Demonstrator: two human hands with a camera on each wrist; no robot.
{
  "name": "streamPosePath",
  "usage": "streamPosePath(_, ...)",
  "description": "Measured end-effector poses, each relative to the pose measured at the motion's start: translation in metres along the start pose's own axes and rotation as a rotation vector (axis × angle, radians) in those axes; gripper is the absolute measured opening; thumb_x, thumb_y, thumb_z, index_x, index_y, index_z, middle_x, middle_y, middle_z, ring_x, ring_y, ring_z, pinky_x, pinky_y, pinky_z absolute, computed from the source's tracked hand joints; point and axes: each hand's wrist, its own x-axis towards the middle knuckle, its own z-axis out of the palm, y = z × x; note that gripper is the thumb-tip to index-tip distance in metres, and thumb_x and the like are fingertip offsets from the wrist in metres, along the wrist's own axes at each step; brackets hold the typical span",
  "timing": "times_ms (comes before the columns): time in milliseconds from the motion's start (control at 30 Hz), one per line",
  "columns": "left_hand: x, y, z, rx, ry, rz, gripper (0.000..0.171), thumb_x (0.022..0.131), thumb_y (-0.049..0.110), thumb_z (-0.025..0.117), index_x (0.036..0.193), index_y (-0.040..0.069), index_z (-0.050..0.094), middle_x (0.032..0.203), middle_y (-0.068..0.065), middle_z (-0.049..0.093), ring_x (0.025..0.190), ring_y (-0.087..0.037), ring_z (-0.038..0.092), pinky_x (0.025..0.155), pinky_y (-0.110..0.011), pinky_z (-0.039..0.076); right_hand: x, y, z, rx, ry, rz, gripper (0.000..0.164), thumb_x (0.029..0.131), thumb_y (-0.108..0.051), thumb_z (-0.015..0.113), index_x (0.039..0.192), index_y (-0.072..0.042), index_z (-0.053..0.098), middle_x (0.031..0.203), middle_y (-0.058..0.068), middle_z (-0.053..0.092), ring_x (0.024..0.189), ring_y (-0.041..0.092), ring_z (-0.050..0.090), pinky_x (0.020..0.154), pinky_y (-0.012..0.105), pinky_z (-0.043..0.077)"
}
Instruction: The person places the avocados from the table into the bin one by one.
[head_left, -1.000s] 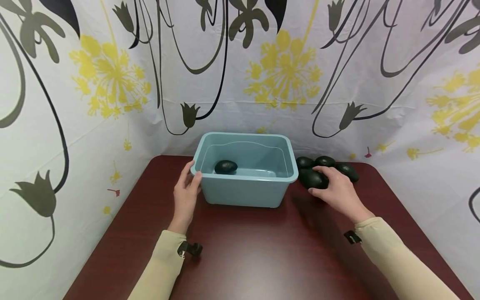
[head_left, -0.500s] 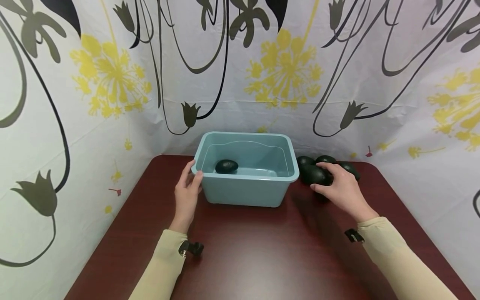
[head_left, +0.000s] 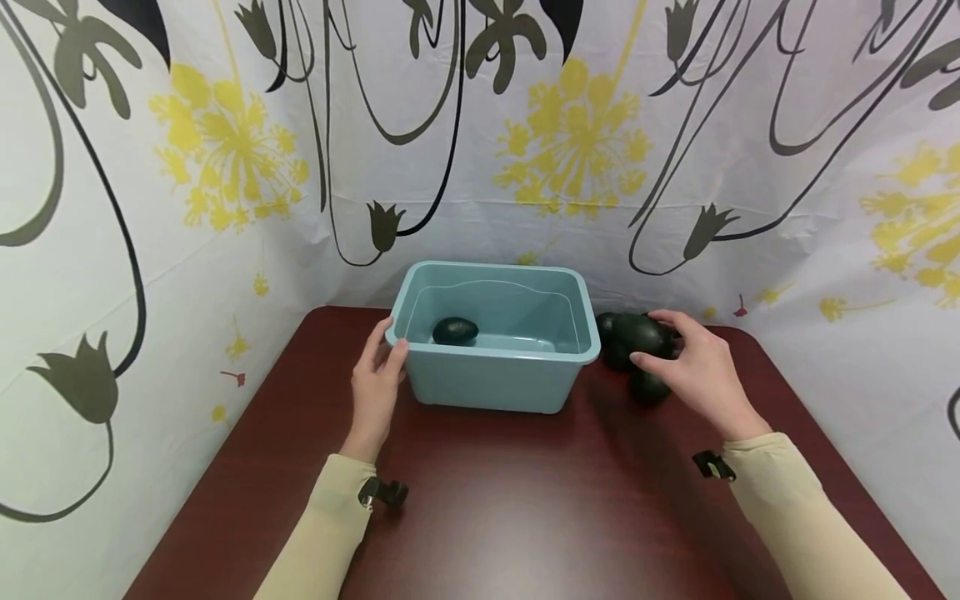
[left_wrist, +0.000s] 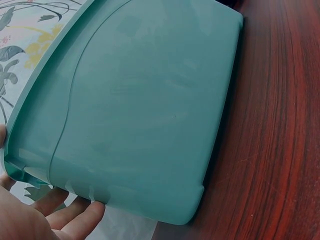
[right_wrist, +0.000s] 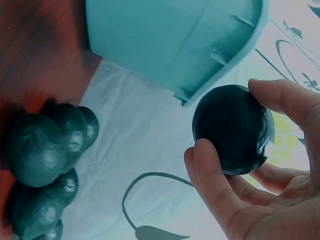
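Note:
A light blue plastic bin [head_left: 487, 383] stands on the table, with one dark green avocado [head_left: 455, 331] inside at its left. My left hand [head_left: 372, 396] grips the bin's left front rim, thumb at the front and fingers along the side; the left wrist view shows these fingers [left_wrist: 82, 220] against the wall. To the right of the bin, my right hand [head_left: 701, 375] holds an avocado [right_wrist: 232, 130] between thumb and fingers. It is lifted above the other avocados [right_wrist: 35, 150], which lie grouped on the table and are partly hidden by it in the head view.
The dark red-brown wooden table [head_left: 495, 500] stretches in front of the bin. A white patterned cloth [head_left: 450, 183] hangs close behind and at both sides. The loose avocados sit near the table's back right, close to the bin.
My right hand has raised the avocado off the group and moved slightly right, uncovering another avocado below it. My left hand stays on the bin's rim.

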Motion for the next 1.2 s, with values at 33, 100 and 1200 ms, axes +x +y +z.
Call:
streamPosePath(33, 0.000, 0.000, 0.000, 0.000, 0.002, 0.000, 0.057, 0.097, 0.044, 0.065, 0.150, 0.035, 0.047, 0.153, -0.003, 0.044, 0.132, -0.026, 0.050, 0.100, -0.052, 0.047, 0.000, -0.002, -0.002, 0.000, 0.002, 0.006, 0.066, 0.083, -0.047, 0.081, 0.139, -0.020, 0.057, 0.129, 0.007, 0.062, 0.098, 0.031, 0.068, 0.075, 0.047, 0.052)
streamPosePath(100, 0.000, 0.000, 0.000, 0.001, 0.007, 0.006, 0.056, 0.096, 0.047, 0.066, 0.148, 0.038, 0.048, 0.151, -0.001, 0.045, 0.130, -0.024, 0.052, 0.100, -0.054, 0.046, 0.001, -0.005, -0.005, -0.001, 0.007, 0.010, 0.067, 0.083, -0.048, 0.081, 0.139, -0.021, 0.057, 0.129, 0.006, 0.062, 0.097, 0.030, 0.067, 0.075, 0.046, 0.051)
streamPosePath(1200, -0.012, 0.030, 0.003, -0.013, -0.018, 0.012, 0.056, 0.100, 0.034, 0.064, 0.152, 0.024, 0.046, 0.152, -0.013, 0.045, 0.130, -0.027, 0.052, 0.099, -0.052, 0.047, 0.025, -0.061, -0.027, 0.077, 0.059, -0.073, 0.067, 0.082, -0.047, 0.082, 0.142, -0.030, 0.057, 0.134, 0.003, 0.059, 0.102, 0.029, 0.066, 0.083, 0.051, 0.052)
